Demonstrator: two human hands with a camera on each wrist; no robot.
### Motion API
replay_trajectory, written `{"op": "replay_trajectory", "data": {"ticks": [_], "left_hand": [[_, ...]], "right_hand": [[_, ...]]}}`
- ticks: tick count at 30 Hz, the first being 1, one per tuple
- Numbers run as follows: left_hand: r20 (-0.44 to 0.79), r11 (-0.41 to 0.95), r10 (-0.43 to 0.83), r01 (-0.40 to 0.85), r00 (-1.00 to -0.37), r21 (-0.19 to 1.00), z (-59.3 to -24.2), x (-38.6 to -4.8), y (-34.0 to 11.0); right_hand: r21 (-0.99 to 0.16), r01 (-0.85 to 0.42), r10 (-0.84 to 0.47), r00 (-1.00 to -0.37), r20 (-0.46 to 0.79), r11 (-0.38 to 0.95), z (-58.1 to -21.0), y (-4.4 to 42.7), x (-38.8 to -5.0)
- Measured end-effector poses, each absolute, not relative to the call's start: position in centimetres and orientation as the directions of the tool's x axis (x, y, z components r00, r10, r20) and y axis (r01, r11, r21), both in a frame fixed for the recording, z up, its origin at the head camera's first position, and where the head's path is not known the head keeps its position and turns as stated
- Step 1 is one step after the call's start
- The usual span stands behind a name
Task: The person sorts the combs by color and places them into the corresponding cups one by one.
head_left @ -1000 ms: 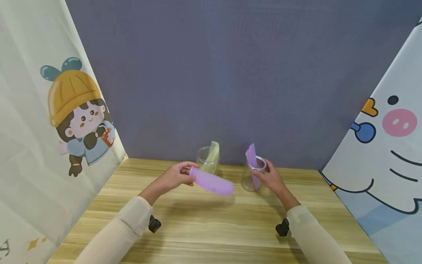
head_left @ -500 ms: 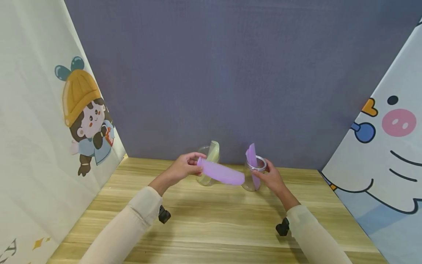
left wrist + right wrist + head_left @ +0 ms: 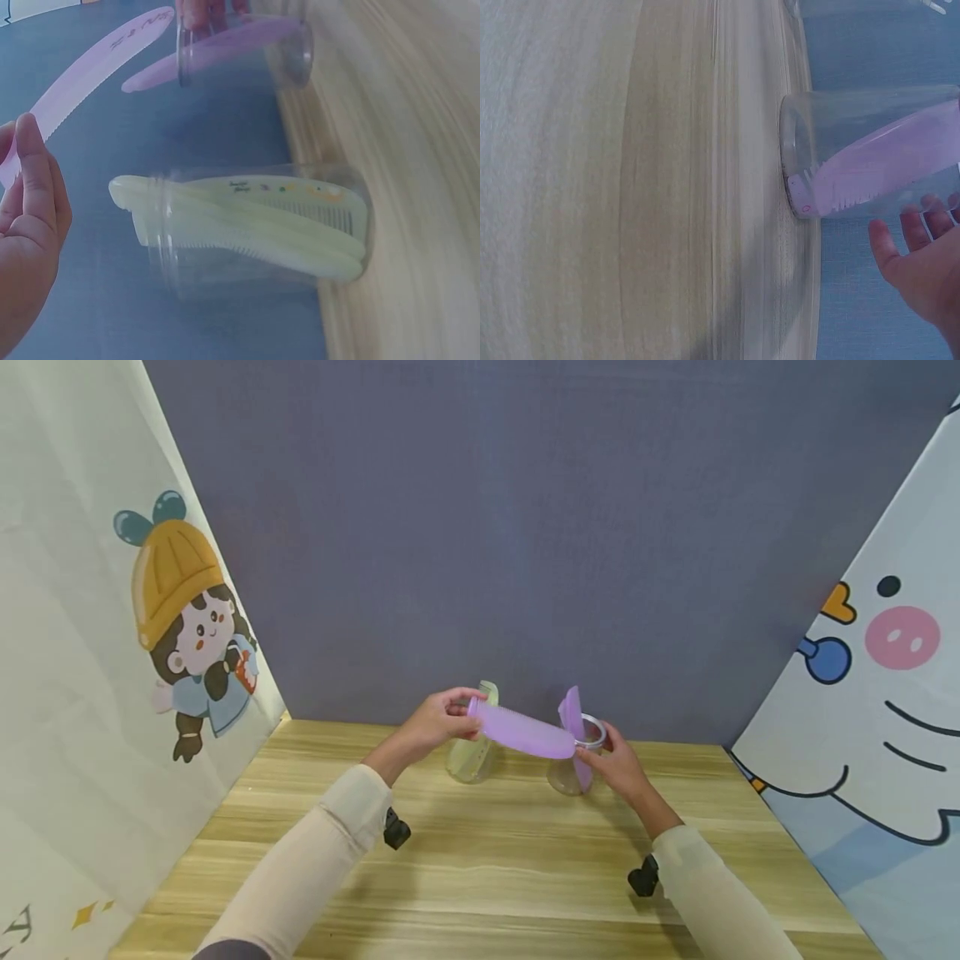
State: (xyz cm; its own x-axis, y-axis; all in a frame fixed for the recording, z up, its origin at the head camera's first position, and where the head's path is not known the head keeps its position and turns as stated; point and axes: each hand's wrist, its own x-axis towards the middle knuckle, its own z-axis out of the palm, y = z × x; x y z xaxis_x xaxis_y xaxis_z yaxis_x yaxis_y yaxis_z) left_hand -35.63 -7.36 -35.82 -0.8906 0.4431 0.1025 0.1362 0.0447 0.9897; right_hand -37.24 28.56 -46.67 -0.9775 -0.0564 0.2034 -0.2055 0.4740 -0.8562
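Observation:
My left hand pinches a purple comb by one end, held sideways in the air. The comb's other end reaches the rim of the right clear jar; whether it touches is unclear. My right hand grips that jar near its silvery rim, thumb in front. Inside the jar leans another purple comb, its top sticking out. Behind my left hand stands a second clear jar with pale green combs in it, partly hidden in the head view.
Both jars stand on a wood-grain table, close to the grey back wall. Cloth panels with cartoon prints flank the table at left and right. A small black camera sits at my left wrist, another camera at my right.
My left hand has moved right and away from me, lifting the purple comb from in front of the jars to the right jar's rim. My right hand and its jar have stayed put.

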Motion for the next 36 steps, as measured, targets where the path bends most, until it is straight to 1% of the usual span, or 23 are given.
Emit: {"op": "replay_trajectory", "data": {"ticks": [5,10,15,24,31,36], "left_hand": [[0.113,0.072,0.425,0.158,-0.898,0.985,-35.0,-36.8,-6.1],[0.110,0.068,0.403,0.150,-0.909,0.986,-34.7,-37.9,-4.9],[0.110,0.082,0.383,0.153,-0.917,0.985,-34.4,-38.7,-3.7],[0.154,0.119,0.347,0.206,-0.925,0.971,-34.1,-40.2,-1.5],[0.167,0.102,0.293,0.204,-0.941,0.974,-34.0,-41.0,0.6],[0.169,0.086,0.247,0.196,-0.954,0.977,-33.6,-41.6,2.1]], "right_hand": [[-0.856,-0.206,-0.066,-0.978,0.199,0.474,-46.7,28.8,-38.1],[-0.861,-0.211,-0.085,-0.977,0.194,0.463,-46.9,28.9,-38.7],[-0.851,-0.213,-0.083,-0.977,0.198,0.481,-46.8,29.1,-39.4],[-0.859,-0.225,-0.096,-0.974,0.204,0.460,-46.6,29.5,-40.6],[-0.864,-0.206,-0.109,-0.978,0.176,0.458,-46.6,29.9,-41.6],[-0.872,-0.214,-0.118,-0.977,0.180,0.440,-46.6,30.2,-42.4]]}}
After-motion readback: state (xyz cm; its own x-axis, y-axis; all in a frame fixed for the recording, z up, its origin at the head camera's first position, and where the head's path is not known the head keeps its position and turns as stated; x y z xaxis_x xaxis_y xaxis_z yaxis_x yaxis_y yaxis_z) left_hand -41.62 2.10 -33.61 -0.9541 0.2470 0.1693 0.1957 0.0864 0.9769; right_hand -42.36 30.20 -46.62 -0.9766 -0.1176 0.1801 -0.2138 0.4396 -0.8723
